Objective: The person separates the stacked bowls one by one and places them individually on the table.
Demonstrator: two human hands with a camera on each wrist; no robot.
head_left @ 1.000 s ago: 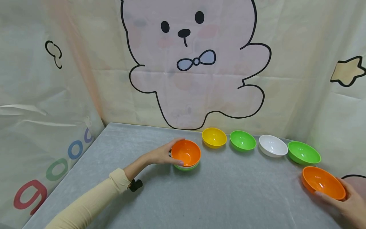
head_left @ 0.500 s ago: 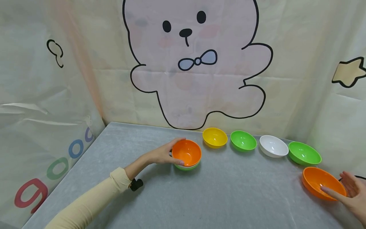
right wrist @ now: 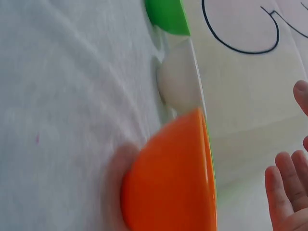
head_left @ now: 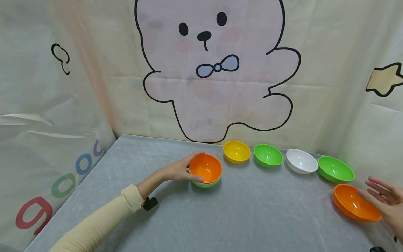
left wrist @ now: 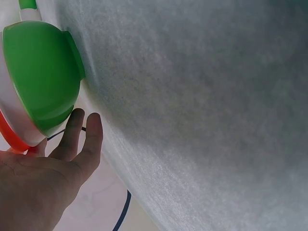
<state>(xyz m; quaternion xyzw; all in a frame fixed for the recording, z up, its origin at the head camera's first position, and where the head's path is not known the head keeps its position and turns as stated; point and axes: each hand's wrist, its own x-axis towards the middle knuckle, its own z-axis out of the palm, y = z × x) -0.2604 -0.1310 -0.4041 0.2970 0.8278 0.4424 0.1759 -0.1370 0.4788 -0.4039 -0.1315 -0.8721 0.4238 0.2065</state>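
Observation:
At mid-table, a small orange bowl sits nested on top of a white bowl and a green bowl. My left hand grips this stack from its left side, thumb at the front and index finger behind the orange rim. The lower fingers extend beside the green bowl in the left wrist view. A larger orange bowl rests on the table at the far right. Just beyond its right rim, my right hand hovers with fingers spread, holding nothing.
Along the back edge stand a yellow bowl, a green bowl, a white bowl and a larger green bowl. A grey cloth covers the table. Behind hangs a printed curtain with a bear.
My right hand has let go of the larger orange bowl and lifted up and away from its rim, fingers spreading. My left hand stays on the stack.

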